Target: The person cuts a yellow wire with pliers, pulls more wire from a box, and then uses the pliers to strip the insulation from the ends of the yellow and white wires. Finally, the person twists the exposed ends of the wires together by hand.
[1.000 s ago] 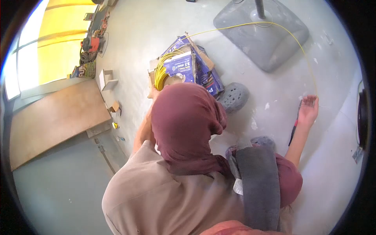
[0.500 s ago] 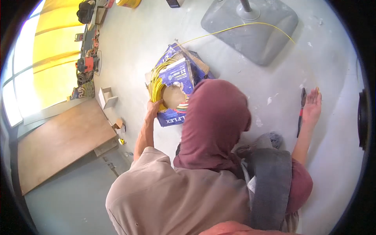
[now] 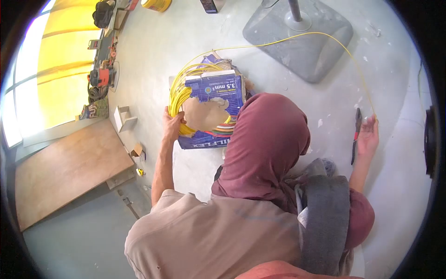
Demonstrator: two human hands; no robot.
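Head view: left hand (image 3: 174, 123), fingers closed round the near side of a coil of yellow wire (image 3: 179, 98), thumb laid over the strands. Right hand (image 3: 368, 135), arm stretched well out to the side, palm turned up, fingers loosely bent; the loose wire (image 3: 274, 43) reaches its fingertips, firmness of grip cannot be told. Coil: set in a torn blue box (image 3: 220, 86) marked "3.5 mm²", directly at the left hand, well apart from the right. Loose wire: one long arc from box to right hand, passing over a grey stand base (image 3: 309, 58). Pliers (image 3: 356, 135), one pair, red and black handles, just beside the right hand. Person's head, wrapped in maroon cloth (image 3: 262, 144), between the two hands, hiding the box's near right corner.
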